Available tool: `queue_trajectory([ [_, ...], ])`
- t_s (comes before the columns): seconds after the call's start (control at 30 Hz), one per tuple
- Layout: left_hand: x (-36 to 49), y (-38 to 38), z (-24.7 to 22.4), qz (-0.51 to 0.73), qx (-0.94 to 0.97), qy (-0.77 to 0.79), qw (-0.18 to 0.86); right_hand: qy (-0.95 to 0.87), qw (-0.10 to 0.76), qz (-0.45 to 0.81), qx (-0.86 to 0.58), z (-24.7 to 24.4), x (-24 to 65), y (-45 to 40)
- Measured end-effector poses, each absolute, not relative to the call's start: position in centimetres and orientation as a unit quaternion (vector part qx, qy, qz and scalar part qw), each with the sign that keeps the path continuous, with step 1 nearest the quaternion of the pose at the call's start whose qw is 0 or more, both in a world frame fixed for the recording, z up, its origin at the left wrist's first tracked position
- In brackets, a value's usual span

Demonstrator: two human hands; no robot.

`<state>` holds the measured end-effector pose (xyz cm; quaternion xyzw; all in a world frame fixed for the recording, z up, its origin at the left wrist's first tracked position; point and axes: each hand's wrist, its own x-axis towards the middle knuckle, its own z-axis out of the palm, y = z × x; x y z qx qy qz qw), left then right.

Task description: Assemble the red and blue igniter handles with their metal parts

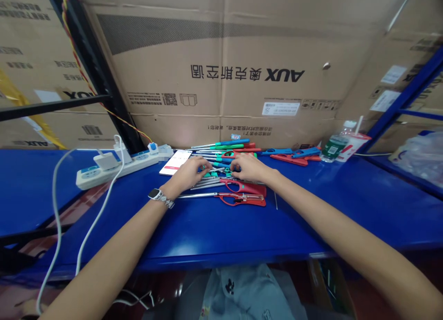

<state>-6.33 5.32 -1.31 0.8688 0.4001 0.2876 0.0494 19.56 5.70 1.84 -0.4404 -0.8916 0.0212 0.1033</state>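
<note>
Several long-nosed lighters with metal tubes and coloured handles lie in a pile on the blue table. My left hand [189,173], a watch on its wrist, pinches the metal tube of a green lighter [227,171] above the pile. At that lighter's handle end, the fingers of my right hand [252,167] are curled closed, hiding much of the handle. Nearer me lies a red lighter [248,186], and in front of it another red lighter [242,199] shows its inner parts. Blue-handled lighters [235,141] lie behind my hands.
Left of the pile are a phone [176,162] and a white power strip [138,161] with plugs and cables. Blue and red handle shells [294,158] lie at the right, by a water bottle [335,145] and a cup [353,147]. A large cardboard box [166,71] stands behind.
</note>
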Motion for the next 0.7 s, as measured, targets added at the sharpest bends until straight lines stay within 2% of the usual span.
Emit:
queue_trajectory([
  [0.27,-5.1,4.6,-1.5,0.294,0.877,0.377,0.044,-0.910,0.118,-0.002,-0.398,1.0,19.3,5.8],
  [0.5,-2.8,3.9,-1.6,0.331,0.875,0.352,0.022,-0.861,0.281,0.183,-0.382,-0.2,19.6,6.3],
  [0.7,-2.7,3.6,-0.7,0.311,0.903,0.293,-0.043,-0.827,0.313,0.286,-0.370,-0.4,20.1,6.1],
])
